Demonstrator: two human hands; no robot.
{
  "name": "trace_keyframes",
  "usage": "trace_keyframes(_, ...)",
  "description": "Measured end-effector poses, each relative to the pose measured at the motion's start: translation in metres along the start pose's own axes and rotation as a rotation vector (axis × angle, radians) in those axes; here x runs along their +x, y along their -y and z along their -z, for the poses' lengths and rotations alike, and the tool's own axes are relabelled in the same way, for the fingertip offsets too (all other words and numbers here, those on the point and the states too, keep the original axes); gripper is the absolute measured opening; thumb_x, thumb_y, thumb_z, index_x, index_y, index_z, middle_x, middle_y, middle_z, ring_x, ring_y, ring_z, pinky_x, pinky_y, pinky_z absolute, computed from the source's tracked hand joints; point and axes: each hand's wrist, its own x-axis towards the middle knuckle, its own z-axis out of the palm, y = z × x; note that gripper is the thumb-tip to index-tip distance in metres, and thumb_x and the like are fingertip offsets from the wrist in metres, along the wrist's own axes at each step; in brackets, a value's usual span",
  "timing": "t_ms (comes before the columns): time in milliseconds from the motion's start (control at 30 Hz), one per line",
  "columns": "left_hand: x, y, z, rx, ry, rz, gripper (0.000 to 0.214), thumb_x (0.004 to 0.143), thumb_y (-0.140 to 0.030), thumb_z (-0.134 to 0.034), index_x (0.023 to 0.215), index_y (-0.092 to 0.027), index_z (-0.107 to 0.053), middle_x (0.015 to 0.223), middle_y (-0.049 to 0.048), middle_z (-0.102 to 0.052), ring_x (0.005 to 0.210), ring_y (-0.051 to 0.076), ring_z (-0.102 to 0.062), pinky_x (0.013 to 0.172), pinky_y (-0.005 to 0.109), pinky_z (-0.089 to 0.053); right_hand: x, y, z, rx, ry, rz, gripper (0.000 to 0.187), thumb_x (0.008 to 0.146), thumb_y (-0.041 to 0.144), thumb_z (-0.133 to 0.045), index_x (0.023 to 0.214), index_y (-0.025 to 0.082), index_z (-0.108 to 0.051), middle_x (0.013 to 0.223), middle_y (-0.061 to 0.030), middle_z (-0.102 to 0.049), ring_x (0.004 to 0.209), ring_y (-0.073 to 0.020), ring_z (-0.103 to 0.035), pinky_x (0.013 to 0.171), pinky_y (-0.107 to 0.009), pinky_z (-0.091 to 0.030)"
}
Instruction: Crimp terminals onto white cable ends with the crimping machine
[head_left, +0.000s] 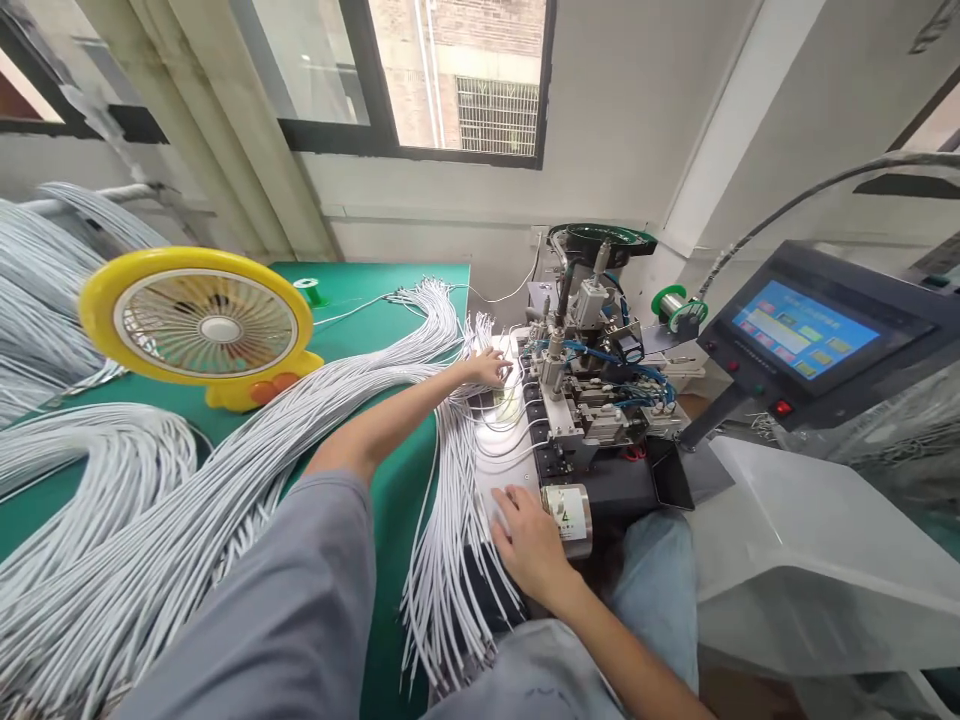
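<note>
My left hand (486,368) reaches across to the far end of a pale metal plate, its fingers bent together around what looks like a white cable beside the machine's row of black holders (534,412). Several white cables (504,455) loop over the plate into these holders. At the near end of the plate, my right hand (531,545) lies with its fingers apart and nothing in them, next to a metal cylinder with a label (568,515). A thick bundle of white cables (454,500) hangs over the table edge, left of both hands.
A yellow fan (199,325) stands on the green table (401,495) among more cable bundles (225,490). The machine (592,370) carries cylinders and blue tubes. A control screen (806,328), a wire spool (675,305) and a translucent bin (832,540) are at right.
</note>
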Motion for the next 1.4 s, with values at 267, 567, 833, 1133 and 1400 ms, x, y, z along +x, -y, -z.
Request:
trace_keyframes(267,0.002,0.004,-0.009,-0.068,-0.185,0.071,0.041,0.087,-0.035,-0.055,0.122,-0.017,-0.049,0.128,0.0106,-0.048,0.112,0.022,-0.051,0.093,0.042,-0.046,-0.004,0.024,-0.020,-0.045,0.132,0.223,0.041,0.090,0.026,-0.039,0.128,0.014,-0.047,0.125,-0.0139,-0.056,0.108,-0.0258,-0.051,0.087,-0.040,-0.047)
trace_keyframes(567,-0.010,-0.011,-0.017,-0.183,-0.497,0.107,0.034,0.088,-0.034,-0.053,0.115,-0.014,-0.053,0.115,0.0086,-0.055,0.100,0.019,-0.057,0.085,0.040,-0.050,0.004,0.021,-0.030,0.345,0.032,-0.177,0.027,0.077,0.014,-0.051,0.101,0.021,-0.063,0.087,-0.0024,-0.068,0.079,-0.0158,-0.060,0.076,-0.028,-0.045)
trace_keyframes(833,-0.059,-0.080,-0.015,-0.305,-0.896,-0.129,0.021,0.088,-0.015,-0.042,0.094,-0.015,-0.061,0.108,0.0111,-0.056,0.108,0.021,-0.051,0.093,0.041,-0.042,0.010,-0.003,-0.019,0.710,0.117,-0.343,0.034,0.084,0.028,-0.043,0.108,0.015,-0.062,0.073,-0.0025,-0.063,0.070,-0.0156,-0.056,0.068,-0.028,-0.044)
trace_keyframes(1133,-0.123,-0.180,-0.047,-0.463,-0.713,-0.988,0.019,0.088,-0.016,-0.042,0.098,-0.017,-0.059,0.090,0.0096,-0.063,0.087,0.016,-0.058,0.076,0.032,-0.048,0.009,-0.010,0.014,0.574,0.239,-0.340,0.030,0.083,0.022,-0.043,0.103,0.015,-0.064,0.091,-0.0092,-0.069,0.084,-0.0225,-0.062,0.080,-0.035,-0.046)
trace_keyframes(1400,-0.133,-0.176,-0.075,-0.437,-0.511,-0.756,0.028,0.093,-0.021,-0.036,0.115,-0.012,-0.051,0.089,0.0100,-0.064,0.076,0.014,-0.061,0.065,0.025,-0.049,-0.005,-0.050,0.064,0.666,0.059,-0.466,0.017,0.078,0.020,-0.050,0.080,0.014,-0.066,0.080,-0.0074,-0.069,0.075,-0.0185,-0.063,0.071,-0.030,-0.049)
